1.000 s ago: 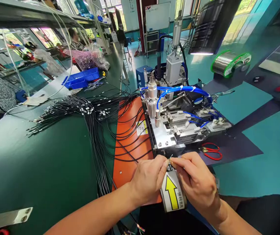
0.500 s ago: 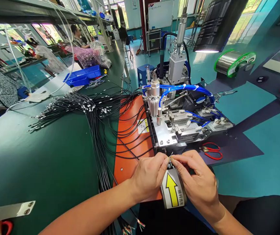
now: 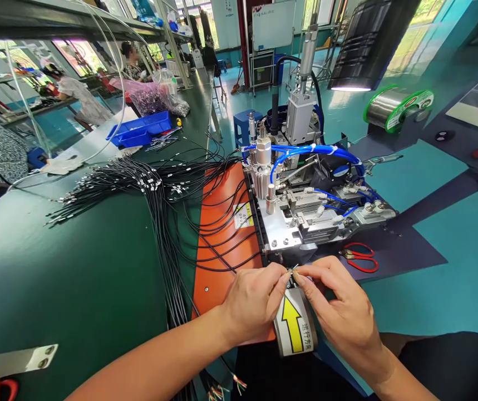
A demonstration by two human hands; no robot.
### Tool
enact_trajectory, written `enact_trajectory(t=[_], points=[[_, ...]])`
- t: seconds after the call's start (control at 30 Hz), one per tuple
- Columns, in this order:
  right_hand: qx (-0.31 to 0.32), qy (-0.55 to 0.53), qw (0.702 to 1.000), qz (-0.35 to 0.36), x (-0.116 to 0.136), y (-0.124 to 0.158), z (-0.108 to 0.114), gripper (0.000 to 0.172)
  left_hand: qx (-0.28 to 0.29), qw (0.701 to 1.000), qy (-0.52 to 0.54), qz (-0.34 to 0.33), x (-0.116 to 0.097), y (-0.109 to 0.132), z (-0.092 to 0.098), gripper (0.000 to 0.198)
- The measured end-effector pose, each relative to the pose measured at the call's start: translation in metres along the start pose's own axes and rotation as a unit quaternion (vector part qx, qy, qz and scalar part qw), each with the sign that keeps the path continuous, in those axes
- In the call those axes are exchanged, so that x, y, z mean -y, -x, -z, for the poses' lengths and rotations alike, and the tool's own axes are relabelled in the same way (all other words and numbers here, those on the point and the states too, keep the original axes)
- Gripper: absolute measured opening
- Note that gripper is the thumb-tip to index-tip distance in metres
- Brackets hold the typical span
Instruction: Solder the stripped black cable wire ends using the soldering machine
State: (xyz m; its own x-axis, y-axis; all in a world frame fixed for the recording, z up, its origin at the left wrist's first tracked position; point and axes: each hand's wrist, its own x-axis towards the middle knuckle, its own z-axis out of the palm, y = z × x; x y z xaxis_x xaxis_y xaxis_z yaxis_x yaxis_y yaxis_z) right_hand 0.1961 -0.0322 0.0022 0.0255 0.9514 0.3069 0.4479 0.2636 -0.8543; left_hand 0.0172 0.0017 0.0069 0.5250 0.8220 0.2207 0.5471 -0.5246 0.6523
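My left hand point(image 3: 259, 295) and my right hand point(image 3: 341, 306) meet fingertip to fingertip at the near end of a metal machine point(image 3: 282, 225). Each pinches thin wire ends point(image 3: 294, 270), small and partly covered by the fingers. Just below the fingertips is a rounded metal housing with a yellow arrow label point(image 3: 292, 326). Left of the machine, an orange panel point(image 3: 226, 250) carries several black cables point(image 3: 217, 225) running toward the machine's edge. Beneath my left forearm, cable ends with stripped coloured wires point(image 3: 239, 384) hang down.
A large bundle of black cables point(image 3: 155, 211) lies over the green table point(image 3: 97, 278). Red-handled scissors point(image 3: 361, 259) rest right of the machine. A solder spool point(image 3: 389, 108), a black lamp point(image 3: 359, 44) and a blue tray point(image 3: 142, 131) stand farther back. Two people sit at far left.
Both hands stay in nearly the same place. The thin wire tip between the fingers has tilted slightly to the right, and the whole view has shifted a little.
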Motion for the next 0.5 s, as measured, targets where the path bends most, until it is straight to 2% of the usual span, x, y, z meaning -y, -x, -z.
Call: enact_trajectory(t=[0.2, 0.5], points=[[0.024, -0.003, 0.999, -0.028, 0.004, -0.002, 0.005, 0.005, 0.002, 1.0, 0.0, -0.004, 0.0, 0.0, -0.001, 0.021], [0.089, 0.005, 0.99, -0.111, 0.007, -0.011, 0.017, 0.01, 0.004, 1.0, -0.007, -0.022, -0.001, -0.001, 0.0, 0.021]])
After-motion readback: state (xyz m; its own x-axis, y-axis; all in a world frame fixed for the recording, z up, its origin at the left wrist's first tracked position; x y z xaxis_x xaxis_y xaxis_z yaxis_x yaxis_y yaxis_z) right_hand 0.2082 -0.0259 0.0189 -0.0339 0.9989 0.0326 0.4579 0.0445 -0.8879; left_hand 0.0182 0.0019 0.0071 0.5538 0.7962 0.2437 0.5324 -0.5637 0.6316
